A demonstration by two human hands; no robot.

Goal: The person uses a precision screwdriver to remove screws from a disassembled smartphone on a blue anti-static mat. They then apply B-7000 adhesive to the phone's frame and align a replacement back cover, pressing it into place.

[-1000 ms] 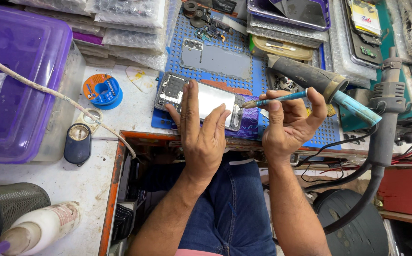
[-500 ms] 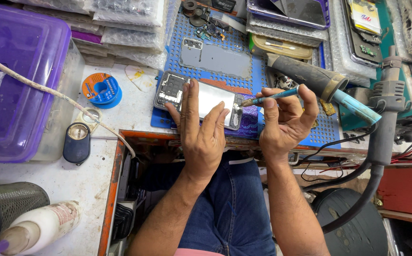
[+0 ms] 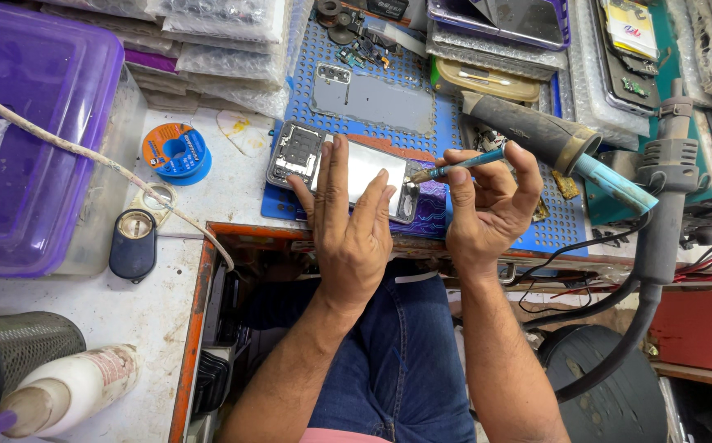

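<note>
Head view: left hand lies flat, fingers spread, on an opened smartphone atop the perforated blue mat, while right hand pinches thin teal tweezers beside it.

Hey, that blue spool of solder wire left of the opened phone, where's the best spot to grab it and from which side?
Grip the blue spool by its round outer rim, coming straight down from above. It lies flat on the bench with its hole facing up, apart from the phone, so opposite edges look free for thumb and fingers.
</note>
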